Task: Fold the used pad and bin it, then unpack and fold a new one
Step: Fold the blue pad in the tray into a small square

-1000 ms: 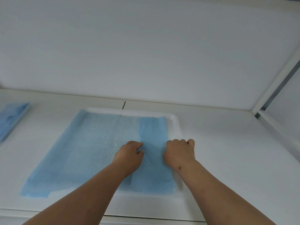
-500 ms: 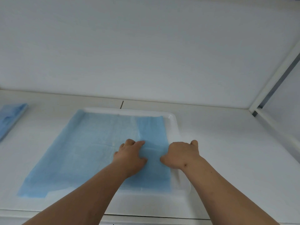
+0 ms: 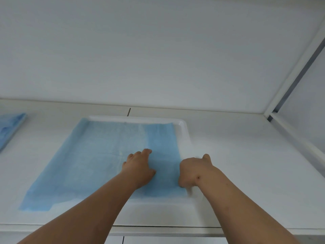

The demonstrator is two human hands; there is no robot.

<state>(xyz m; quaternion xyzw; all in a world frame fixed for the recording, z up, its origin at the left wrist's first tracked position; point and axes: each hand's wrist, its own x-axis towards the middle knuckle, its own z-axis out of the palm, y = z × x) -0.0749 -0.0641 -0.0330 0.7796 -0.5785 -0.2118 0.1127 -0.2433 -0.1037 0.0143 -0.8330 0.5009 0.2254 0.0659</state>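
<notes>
A light blue pad [image 3: 98, 159] lies spread over a white tray [image 3: 183, 128] on the white counter, and its left part hangs past the tray onto the counter. My left hand [image 3: 139, 169] rests on the pad right of its middle, fingers stretched forward and pressing down. My right hand [image 3: 195, 170] sits at the pad's right edge, over the tray's right rim. Its fingers curl on the outer side of the rim and its thumb lies inside by the pad's edge. The fingertips are hidden.
A second blue pad [image 3: 11, 129], folded, lies at the far left of the counter [image 3: 237, 155]. A white wall rises behind the counter. A white frame rail [image 3: 295, 145] runs along the right side. The counter's front edge is just below my forearms.
My right hand has slid right, off the pad and onto the tray's rim. My left hand has moved slightly forward on the pad. The pad's right edge lies a little further left.
</notes>
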